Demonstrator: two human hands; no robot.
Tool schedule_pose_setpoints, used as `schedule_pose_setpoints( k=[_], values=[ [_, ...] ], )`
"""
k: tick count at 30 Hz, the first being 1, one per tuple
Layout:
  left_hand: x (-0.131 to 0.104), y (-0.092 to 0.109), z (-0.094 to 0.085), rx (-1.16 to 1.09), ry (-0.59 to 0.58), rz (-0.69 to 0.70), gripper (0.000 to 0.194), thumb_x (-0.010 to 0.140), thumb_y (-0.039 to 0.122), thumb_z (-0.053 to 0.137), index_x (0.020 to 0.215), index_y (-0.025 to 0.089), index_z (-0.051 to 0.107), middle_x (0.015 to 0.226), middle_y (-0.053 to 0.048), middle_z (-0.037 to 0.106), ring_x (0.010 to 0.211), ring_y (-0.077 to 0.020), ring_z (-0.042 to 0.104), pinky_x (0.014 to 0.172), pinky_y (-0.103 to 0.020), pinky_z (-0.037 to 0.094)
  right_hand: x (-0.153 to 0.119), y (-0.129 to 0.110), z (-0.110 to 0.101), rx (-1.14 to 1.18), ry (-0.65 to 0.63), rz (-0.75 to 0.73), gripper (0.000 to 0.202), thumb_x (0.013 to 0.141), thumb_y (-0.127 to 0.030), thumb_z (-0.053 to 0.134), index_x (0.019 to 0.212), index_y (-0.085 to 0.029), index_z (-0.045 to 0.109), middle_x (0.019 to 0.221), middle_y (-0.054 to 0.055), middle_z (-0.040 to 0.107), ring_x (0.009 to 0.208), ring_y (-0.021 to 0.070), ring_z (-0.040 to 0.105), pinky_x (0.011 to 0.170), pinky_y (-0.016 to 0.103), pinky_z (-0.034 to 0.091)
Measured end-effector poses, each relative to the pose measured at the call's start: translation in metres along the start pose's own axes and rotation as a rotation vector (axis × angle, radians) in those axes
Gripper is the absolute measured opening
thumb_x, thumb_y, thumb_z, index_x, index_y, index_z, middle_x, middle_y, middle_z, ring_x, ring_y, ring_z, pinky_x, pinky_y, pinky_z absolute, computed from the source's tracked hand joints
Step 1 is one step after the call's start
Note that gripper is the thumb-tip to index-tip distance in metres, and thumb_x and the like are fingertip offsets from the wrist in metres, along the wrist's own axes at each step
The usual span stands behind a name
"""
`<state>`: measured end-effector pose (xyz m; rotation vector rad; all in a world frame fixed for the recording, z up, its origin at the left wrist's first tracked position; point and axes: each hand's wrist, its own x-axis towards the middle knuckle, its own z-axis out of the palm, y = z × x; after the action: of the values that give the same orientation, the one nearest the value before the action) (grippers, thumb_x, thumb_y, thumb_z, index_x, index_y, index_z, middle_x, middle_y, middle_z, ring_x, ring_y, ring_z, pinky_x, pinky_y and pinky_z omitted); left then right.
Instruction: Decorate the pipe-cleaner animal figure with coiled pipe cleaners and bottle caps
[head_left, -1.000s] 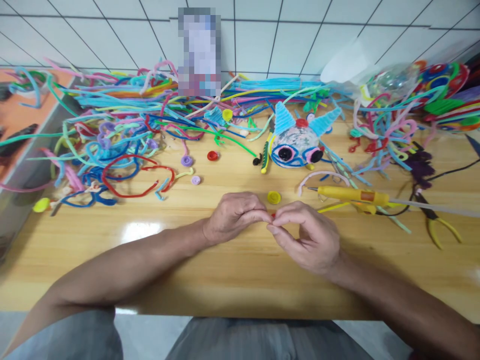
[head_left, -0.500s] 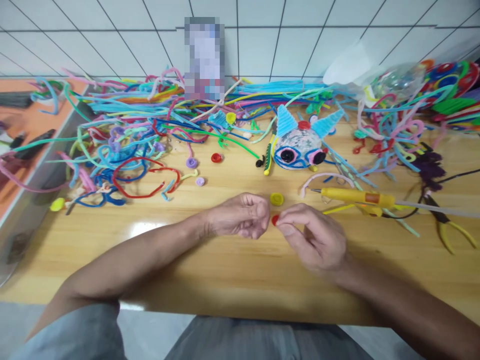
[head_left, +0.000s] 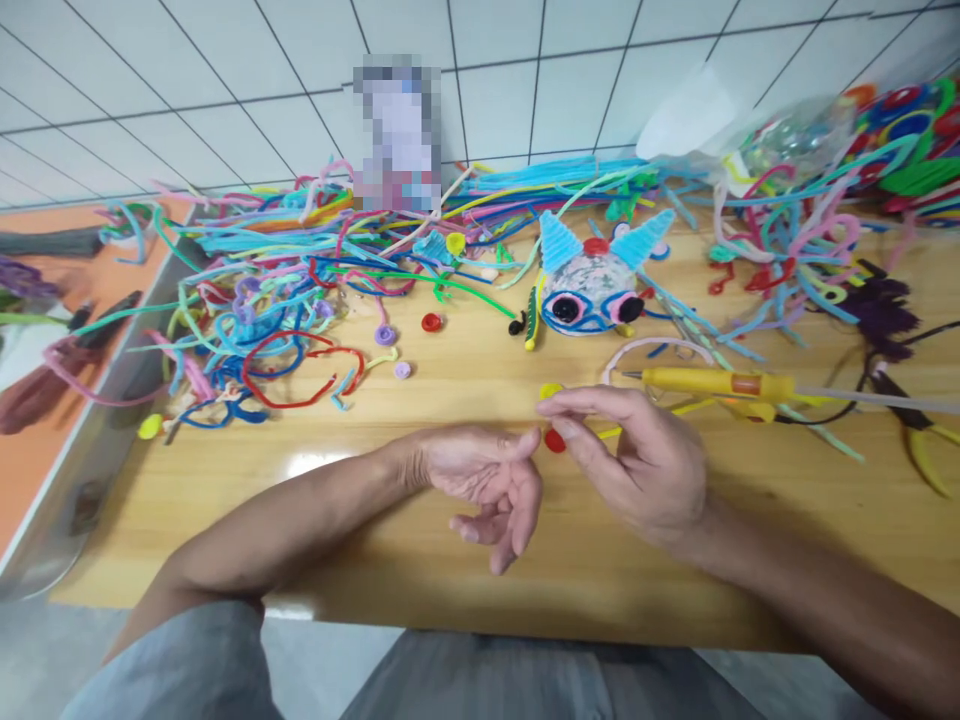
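Note:
My left hand [head_left: 491, 490] is turned palm up over the table, its fingers loosely spread and nothing visible in them. To its right, my right hand [head_left: 645, 455] has thumb and forefinger drawn together in a pinch; anything between the tips is too small to make out. Just under those fingertips is a small red coiled disc [head_left: 555, 441], apparently on the table. A yellow disc [head_left: 551, 390] lies behind the forefinger, partly covered. Farther back sits a speckled round figure [head_left: 589, 280] with blue pipe-cleaner ears, black eyes and blue rims.
A yellow glue gun [head_left: 712, 383] lies beyond my right hand, with pliers [head_left: 919, 430] at the far right. Pipe cleaners [head_left: 285, 225] are heaped along the tiled wall. Another red disc [head_left: 432, 322] and purple discs [head_left: 385, 335] lie mid-table. A tray edge [head_left: 112, 440] borders the left.
My left hand has opened from a closed pinch and turned palm up, fingers dropping lower. My right hand has risen slightly, uncovering more of the red disc and covering part of the yellow one.

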<state>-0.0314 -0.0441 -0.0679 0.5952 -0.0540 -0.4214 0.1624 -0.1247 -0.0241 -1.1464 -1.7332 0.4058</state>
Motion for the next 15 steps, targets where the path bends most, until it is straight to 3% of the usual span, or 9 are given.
schedule_pose_setpoints(
  k=[4, 10, 15],
  values=[
    [0.0, 0.003, 0.003, 0.016, -0.036, -0.059, 0.088, 0.087, 0.094, 0.049, 0.084, 0.013, 0.083, 0.074, -0.018, 0.08, 0.042, -0.0195, 0.058, 0.033, -0.028, 0.044, -0.002, 0.001, 0.003, 0.018, -0.049, -0.015, 0.026, 0.1, -0.011, 0.068, 0.121, -0.026, 0.069, 0.102, 0.0, 0.085, 0.088, 0.0154, 0.083, 0.082, 0.027, 0.066],
    [0.0, 0.003, 0.003, 0.017, -0.033, -0.077, 0.09, 0.089, 0.094, 0.045, 0.086, 0.013, 0.083, 0.075, -0.019, 0.08, 0.046, -0.0208, 0.061, 0.035, -0.029, 0.047, -0.004, 0.006, 0.002, -0.045, -0.112, -0.115, 0.026, 0.104, -0.009, 0.06, 0.123, -0.026, 0.068, 0.104, -0.001, 0.085, 0.093, 0.0135, 0.083, 0.086, 0.025, 0.066],
    [0.0, 0.004, 0.001, 0.001, -0.066, -0.127, 0.089, 0.084, 0.095, 0.052, 0.086, 0.013, 0.084, 0.076, -0.018, 0.08, 0.049, -0.0222, 0.065, 0.037, -0.029, 0.051, 0.0, 0.014, -0.002, -0.095, -0.167, -0.394, 0.03, 0.106, -0.01, 0.051, 0.129, -0.022, 0.065, 0.109, 0.005, 0.084, 0.1, 0.0176, 0.081, 0.088, 0.032, 0.066]
  ],
)
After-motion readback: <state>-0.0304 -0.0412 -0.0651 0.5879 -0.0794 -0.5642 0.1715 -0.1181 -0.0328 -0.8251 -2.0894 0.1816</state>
